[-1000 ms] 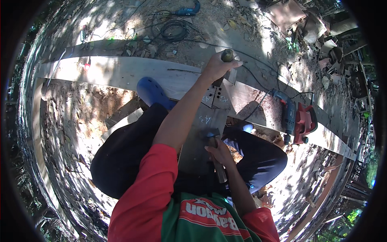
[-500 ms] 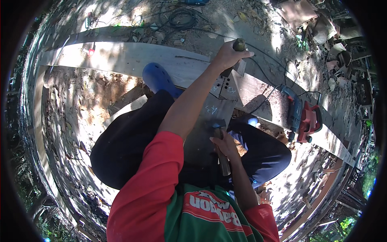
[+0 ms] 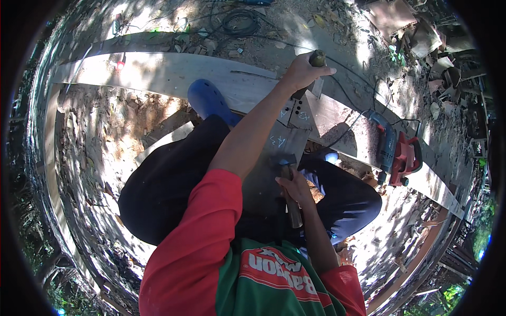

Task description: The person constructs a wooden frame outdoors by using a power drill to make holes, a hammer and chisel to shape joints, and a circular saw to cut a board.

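Over leafy ground (image 3: 108, 138), mid-frame, the right hand (image 3: 297, 189) clasps a hammer (image 3: 294, 215) I judge head-heavy, best held mid-shaft, the left hand (image 3: 304, 73) wrapping a dark handle (image 3: 318, 58).

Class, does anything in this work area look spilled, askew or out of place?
Brownish dust lies scattered on the plank beside the blue power tool, looking spilled. A dark cable lies loosely coiled on the ground, looking untidy.
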The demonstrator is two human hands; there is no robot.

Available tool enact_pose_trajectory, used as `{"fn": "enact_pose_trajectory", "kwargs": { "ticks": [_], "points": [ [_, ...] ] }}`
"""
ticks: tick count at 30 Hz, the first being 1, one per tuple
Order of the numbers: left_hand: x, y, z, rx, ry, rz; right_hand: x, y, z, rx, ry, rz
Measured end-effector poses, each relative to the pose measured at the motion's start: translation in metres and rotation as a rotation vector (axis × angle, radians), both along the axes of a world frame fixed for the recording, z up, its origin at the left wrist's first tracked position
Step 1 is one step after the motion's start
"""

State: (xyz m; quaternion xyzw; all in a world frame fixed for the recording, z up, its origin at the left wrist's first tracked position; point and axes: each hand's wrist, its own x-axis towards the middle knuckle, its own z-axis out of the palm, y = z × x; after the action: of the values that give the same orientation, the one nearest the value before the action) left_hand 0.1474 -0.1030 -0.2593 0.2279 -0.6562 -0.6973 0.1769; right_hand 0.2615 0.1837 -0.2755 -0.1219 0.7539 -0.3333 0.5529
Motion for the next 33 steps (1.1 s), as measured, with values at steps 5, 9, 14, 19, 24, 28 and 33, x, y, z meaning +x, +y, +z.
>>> {"fn": "enact_pose_trajectory", "kwargs": {
  "ticks": [5, 9, 14, 19, 24, 28, 33],
  "points": [
    [-0.002, 0.007, 0.000, -0.008, 0.036, -0.009, -0.002, -0.002, 0.003, -0.005, -0.095, -0.096],
    [-0.003, 0.011, -0.002, 0.033, 0.126, 0.035, -0.035, -0.005, 0.035, -0.121, -0.184, -0.251],
    [0.000, 0.010, -0.004, -0.013, 0.014, 0.014, -0.072, -0.036, 0.177, -0.555, 0.079, -0.489],
    [0.003, 0.013, -0.003, 0.010, 0.112, 0.015, -0.101, -0.060, 0.234, -0.684, 0.463, -0.449],
    [0.004, 0.017, 0.006, -0.006, 0.109, -0.006, -0.112, -0.077, 0.261, -0.766, 0.644, -0.440],
    [0.008, 0.014, 0.003, -0.067, 0.123, -0.024, -0.113, -0.099, 0.270, -0.848, 0.735, -0.411],
    [0.014, 0.009, -0.001, -0.059, 0.097, -0.033, -0.125, -0.127, 0.216, -0.596, 0.654, -0.262]
  ]
}}
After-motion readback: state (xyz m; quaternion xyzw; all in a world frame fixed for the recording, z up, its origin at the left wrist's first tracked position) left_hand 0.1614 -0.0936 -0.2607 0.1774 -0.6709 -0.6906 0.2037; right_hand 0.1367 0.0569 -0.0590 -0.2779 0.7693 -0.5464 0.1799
